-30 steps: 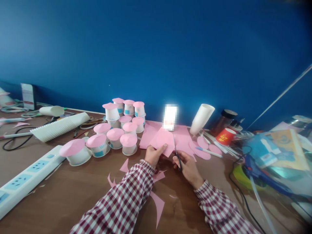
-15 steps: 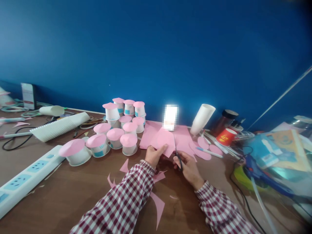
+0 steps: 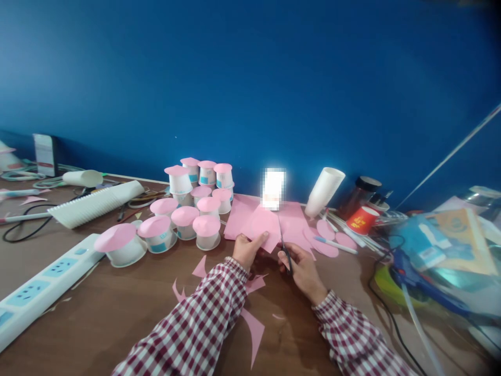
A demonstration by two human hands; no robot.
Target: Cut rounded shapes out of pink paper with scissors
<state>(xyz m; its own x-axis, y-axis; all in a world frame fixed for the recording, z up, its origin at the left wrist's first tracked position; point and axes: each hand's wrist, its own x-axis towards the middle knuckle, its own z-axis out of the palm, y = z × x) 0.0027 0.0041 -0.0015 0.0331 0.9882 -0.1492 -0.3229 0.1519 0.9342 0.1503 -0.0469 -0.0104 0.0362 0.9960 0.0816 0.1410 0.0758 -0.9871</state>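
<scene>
My left hand [image 3: 249, 249] pinches a small piece of pink paper [image 3: 263, 225] by its lower edge, thumb on top. A pair of scissors [image 3: 287, 256] with dark handles is gripped in my right hand [image 3: 302, 267]. Its blades point away from me along the right edge of that piece; whether they are apart I cannot tell. Larger pink sheets [image 3: 293, 222] lie behind and beneath. Pink paper scraps [image 3: 254, 331] are scattered on the brown table near my forearms. Cut pink ovals [image 3: 326, 246] lie to the right, with a pen [image 3: 335, 244] over them.
White paper cups [image 3: 207, 240] with pink tops stand at left, some stacked. A power strip [image 3: 47, 292] lies front left. A phone with a blurred screen [image 3: 272, 188] leans on the blue wall. White cups [image 3: 324, 190], a red cup [image 3: 363, 219] and a glue gun [image 3: 426, 287] are at right.
</scene>
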